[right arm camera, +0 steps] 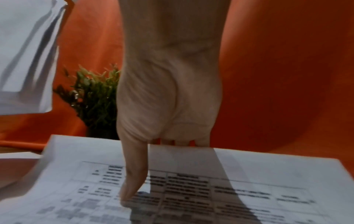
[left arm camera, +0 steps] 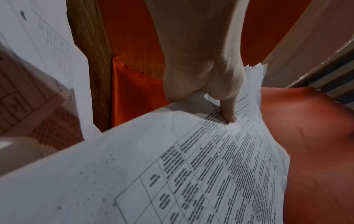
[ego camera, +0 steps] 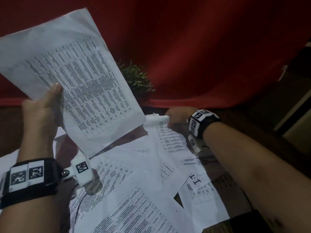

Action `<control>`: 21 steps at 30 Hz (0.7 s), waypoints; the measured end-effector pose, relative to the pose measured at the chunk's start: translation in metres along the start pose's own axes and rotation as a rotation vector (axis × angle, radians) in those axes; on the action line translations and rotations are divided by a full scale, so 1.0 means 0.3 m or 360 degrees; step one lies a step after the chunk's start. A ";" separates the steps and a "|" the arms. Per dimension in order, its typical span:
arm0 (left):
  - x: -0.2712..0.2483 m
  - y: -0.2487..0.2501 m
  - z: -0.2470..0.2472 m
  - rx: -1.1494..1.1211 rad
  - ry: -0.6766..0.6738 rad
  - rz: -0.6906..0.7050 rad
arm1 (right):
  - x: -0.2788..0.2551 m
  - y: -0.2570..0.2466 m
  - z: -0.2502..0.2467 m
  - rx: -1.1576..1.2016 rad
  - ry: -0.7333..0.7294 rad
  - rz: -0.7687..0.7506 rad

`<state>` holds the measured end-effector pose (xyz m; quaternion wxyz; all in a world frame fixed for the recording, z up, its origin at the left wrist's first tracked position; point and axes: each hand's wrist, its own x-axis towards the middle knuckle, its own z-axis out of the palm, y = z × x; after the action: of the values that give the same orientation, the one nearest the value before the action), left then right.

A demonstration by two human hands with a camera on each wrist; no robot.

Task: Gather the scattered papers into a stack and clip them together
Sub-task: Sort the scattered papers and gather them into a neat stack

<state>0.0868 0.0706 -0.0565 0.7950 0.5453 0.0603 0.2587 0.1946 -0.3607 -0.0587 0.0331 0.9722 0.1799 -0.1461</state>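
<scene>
Papers [ego camera: 134,190] scattered over the table [ego camera: 262,132], one batch [ego camera: 70,73] raised in the left hand [ego camera: 40,111], thumb pressed on top, another sheet [ego camera: 170,138] pinched at its far edge by the right hand [ego camera: 176,118].

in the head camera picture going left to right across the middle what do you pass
left hand → the raised sheaf of papers it grips → small green plant behind them → right hand gripping the far edge of a sheet on the table → right wrist band.
</scene>
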 end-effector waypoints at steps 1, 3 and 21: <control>-0.006 0.005 0.003 -0.0005 -0.0026 0.0008 | 0.019 -0.014 0.019 -0.0053 -0.0027 -0.0060; -0.026 0.018 0.014 0.0003 -0.0056 0.0079 | 0.052 -0.031 0.052 -0.0133 -0.0028 -0.0135; -0.066 0.033 0.054 -0.0030 -0.0011 0.0165 | -0.037 -0.027 0.034 0.0301 0.0426 0.0047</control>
<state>0.0723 0.0504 -0.0449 0.7859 0.5411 0.0266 0.2982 0.1791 -0.3581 -0.0652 -0.0807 0.9843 0.1539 -0.0312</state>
